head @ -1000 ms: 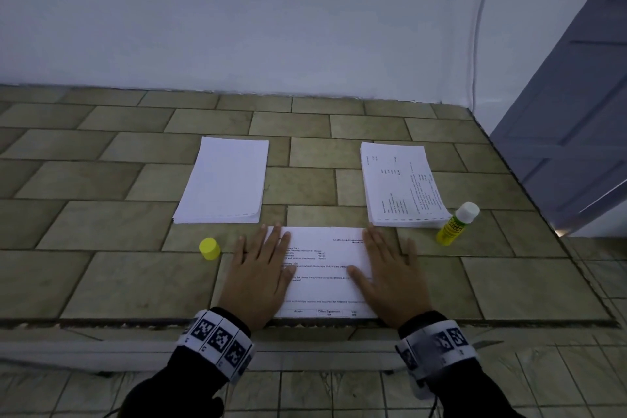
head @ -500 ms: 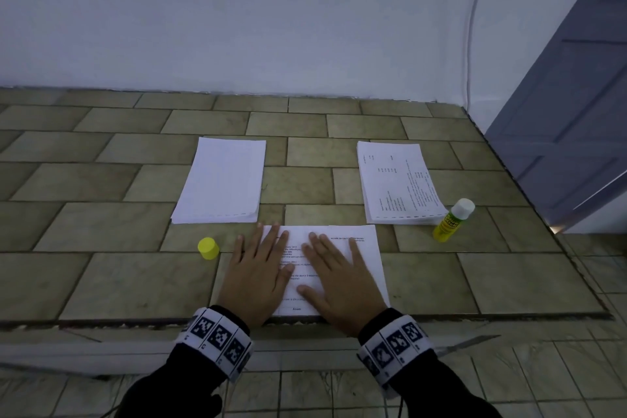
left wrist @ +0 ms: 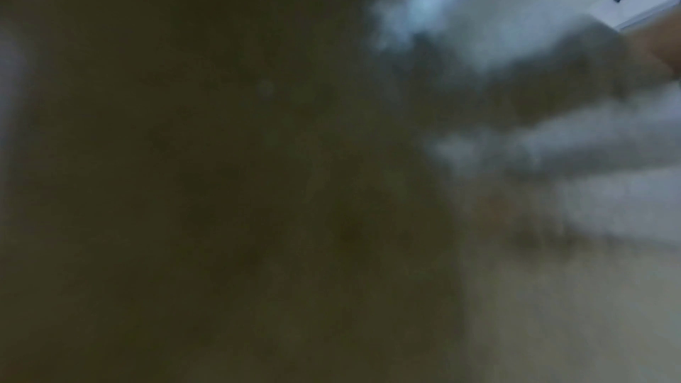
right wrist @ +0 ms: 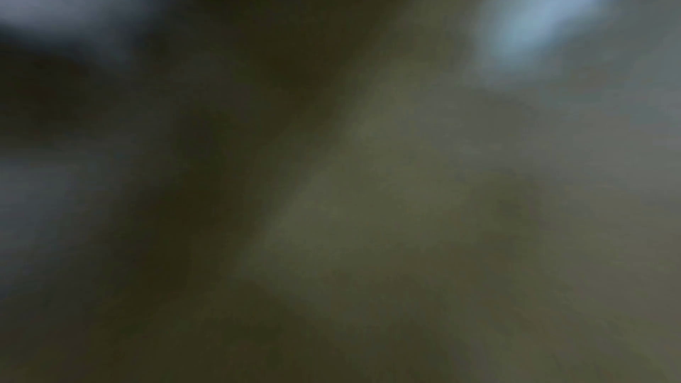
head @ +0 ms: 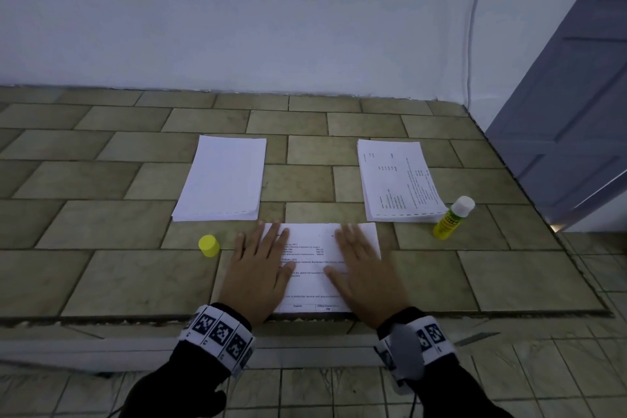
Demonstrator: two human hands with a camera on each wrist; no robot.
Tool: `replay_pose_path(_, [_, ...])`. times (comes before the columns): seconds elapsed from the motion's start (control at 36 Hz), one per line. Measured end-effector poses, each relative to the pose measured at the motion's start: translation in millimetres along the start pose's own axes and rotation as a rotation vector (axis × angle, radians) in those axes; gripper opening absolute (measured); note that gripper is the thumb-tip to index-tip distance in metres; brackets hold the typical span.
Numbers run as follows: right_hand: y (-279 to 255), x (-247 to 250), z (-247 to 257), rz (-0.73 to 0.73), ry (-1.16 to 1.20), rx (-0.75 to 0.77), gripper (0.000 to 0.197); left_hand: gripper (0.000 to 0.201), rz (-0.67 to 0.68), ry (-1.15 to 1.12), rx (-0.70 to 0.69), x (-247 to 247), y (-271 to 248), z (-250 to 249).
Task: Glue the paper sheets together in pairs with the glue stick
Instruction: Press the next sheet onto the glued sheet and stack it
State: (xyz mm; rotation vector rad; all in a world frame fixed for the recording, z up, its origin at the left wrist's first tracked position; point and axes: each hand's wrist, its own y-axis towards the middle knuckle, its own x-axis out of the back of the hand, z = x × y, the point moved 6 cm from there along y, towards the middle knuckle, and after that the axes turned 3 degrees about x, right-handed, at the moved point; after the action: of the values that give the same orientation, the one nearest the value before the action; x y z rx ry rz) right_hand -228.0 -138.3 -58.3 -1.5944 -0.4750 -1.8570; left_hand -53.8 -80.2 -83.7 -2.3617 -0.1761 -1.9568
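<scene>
A printed paper sheet [head: 314,268] lies at the front edge of the tiled counter [head: 101,268]. My left hand [head: 259,268] presses flat on its left part, fingers straight. My right hand [head: 364,273] lies flat on its right part. A stack of blank white sheets [head: 222,178] sits behind on the left, a stack of printed sheets [head: 398,180] behind on the right. The yellow glue stick [head: 453,217], uncapped with a white tip, lies tilted by the printed stack. Its yellow cap [head: 208,245] stands left of my left hand. Both wrist views are dark and blurred.
A white wall rises behind the counter, with a thin cable [head: 473,27] running down it at the right. A grey-blue door [head: 576,95] stands past the counter's right edge. The counter's front edge runs just under my wrists.
My right hand slid left across the sheet to the middle, then back right to the sheet's right part. The left hand stayed pressed in place.
</scene>
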Motion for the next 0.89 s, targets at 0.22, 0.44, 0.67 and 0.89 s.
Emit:
replay_pose_path(0.22, [15,-14,0,0.005,0.021,0.016,0.087,0.073,0.019,0.004,0.001,1,0,0])
replay_pose_path(0.44, [-8,-3,-49,0.014,-0.059,-0.128,0.107,0.071,0.025,-0.004,0.000,0,0,0])
replay_pose_path(0.67, [-21,55,-23,-0.191,0.009,-0.031,0.058,0.071,0.059,-0.029,-0.023,-2,-1,2])
replay_pose_path(0.89, [-4,79,-32,-0.037,0.061,0.010,0.034,0.096,0.087,-0.009,-0.047,3,-2,-3])
